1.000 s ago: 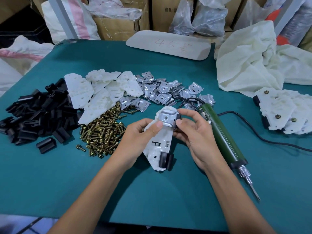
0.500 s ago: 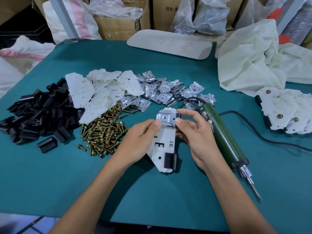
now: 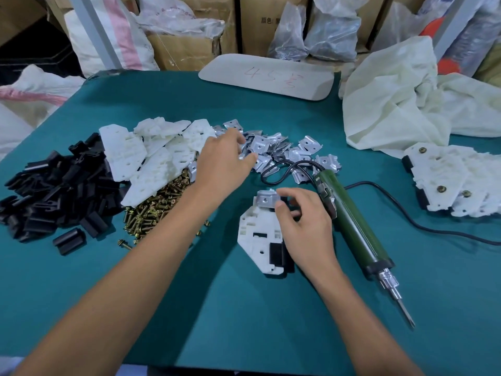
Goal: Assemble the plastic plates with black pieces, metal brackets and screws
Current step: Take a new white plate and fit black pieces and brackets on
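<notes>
Plastic plate (image 3: 261,234), gripped by right hand (image 3: 303,226), must lie steady; left hand (image 3: 226,161), grasp unclear, should single one from the bracket pile (image 3: 295,153).

Small parts-assembly workshop, seen from above a teal cloth-covered worktable (image 3: 244,321). Sorted heaps of stock across it: black plastic clip pieces (image 3: 54,191), white moulded plastic plates (image 3: 151,158), brass-coloured screws (image 3: 160,204), shiny bent metal brackets (image 3: 260,143). Green corded electric screwdriver (image 3: 352,226) lying to the right; beyond it a stack of finished white plates with screws fitted (image 3: 455,180). Behind the table, brown cardboard cartons (image 3: 184,47), filled clear plastic bags (image 3: 333,33) and a white woven sack with a pink stripe (image 3: 108,42).
</notes>
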